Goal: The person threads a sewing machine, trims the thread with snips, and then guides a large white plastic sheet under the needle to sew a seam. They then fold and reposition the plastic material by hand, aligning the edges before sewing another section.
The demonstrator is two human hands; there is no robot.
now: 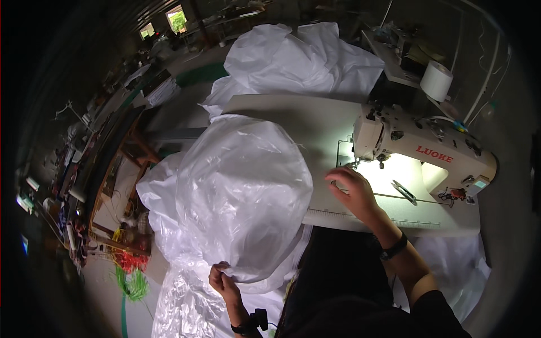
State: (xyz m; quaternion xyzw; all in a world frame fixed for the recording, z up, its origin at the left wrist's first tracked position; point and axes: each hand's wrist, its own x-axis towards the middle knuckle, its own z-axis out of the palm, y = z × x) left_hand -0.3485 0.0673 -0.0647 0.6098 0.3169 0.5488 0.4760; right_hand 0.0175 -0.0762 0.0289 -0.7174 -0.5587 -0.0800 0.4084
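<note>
The left hand [224,281] was clamped on a fold of the billowing white plastic sheet [242,191], its grip closed around a gathered edge low down near the person's lap. The sheet ballooned up from that hand across the left part of the surface [293,115] and spilled over its near edge toward the floor. The right hand [350,190] lay flat on the surface just beside the needle area of the cream sewing machine [422,146], fingers spread and holding nothing (a small pair of snips [403,191] lay near it, untouched).

Judged from this, the stitching looked not yet begun on this piece: no part of the sheet could be seen under the presser foot, and the lit patch below the machine head was bare. The bulk of the material was on the left, apart from the needle. A further heap of white sheeting [304,56] lay beyond the far edge of the surface, and a white roll [436,80] stood behind the machine.
</note>
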